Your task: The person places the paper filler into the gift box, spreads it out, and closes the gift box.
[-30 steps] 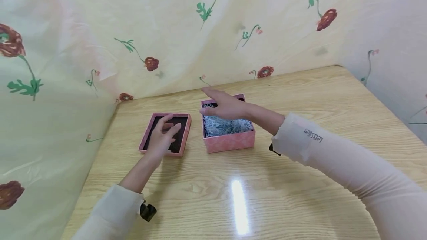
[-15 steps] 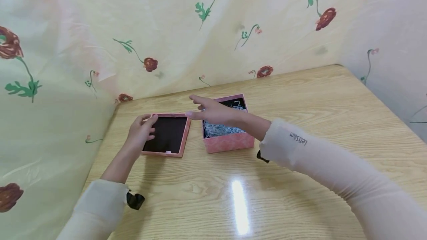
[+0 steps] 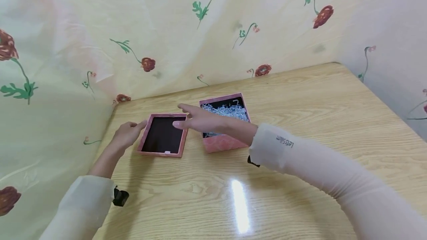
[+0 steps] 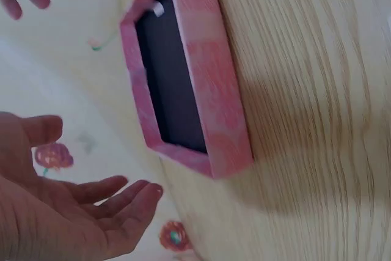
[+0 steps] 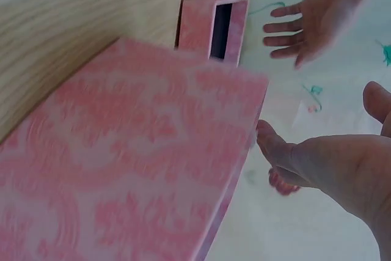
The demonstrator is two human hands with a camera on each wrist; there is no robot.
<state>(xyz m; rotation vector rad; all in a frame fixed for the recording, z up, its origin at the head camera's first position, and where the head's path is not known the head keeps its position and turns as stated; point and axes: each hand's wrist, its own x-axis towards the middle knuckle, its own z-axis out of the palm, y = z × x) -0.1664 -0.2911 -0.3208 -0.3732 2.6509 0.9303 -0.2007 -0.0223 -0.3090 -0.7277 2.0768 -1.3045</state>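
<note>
A shallow pink box lid (image 3: 181, 144) with a dark inside lies on the table, its hollow side up. My left hand (image 3: 126, 135) is just left of it, fingers relaxed; the left wrist view shows this hand (image 4: 79, 212) with its palm turned up and a gap to the lid (image 4: 214, 71). Right of the lid stands a deeper pink box (image 3: 221, 144), filled with pale blue shredded paper (image 3: 235, 112). My right hand (image 3: 201, 119) stretches over the box's left side, fingertips overlapping the lid's right rim in the head view. Neither hand grips anything.
Wood-grain table (image 3: 287, 184) surrounds both box parts, with a bright light reflection in front. A floral curtain (image 3: 176, 29) hangs along the back and left edges of the table. A pale curtain (image 3: 383, 21) borders the right side.
My left hand has moved left from over the lid to beside it, uncovering the dark inside. My right hand has slid left from above the box toward the lid. The box and lid stay put.
</note>
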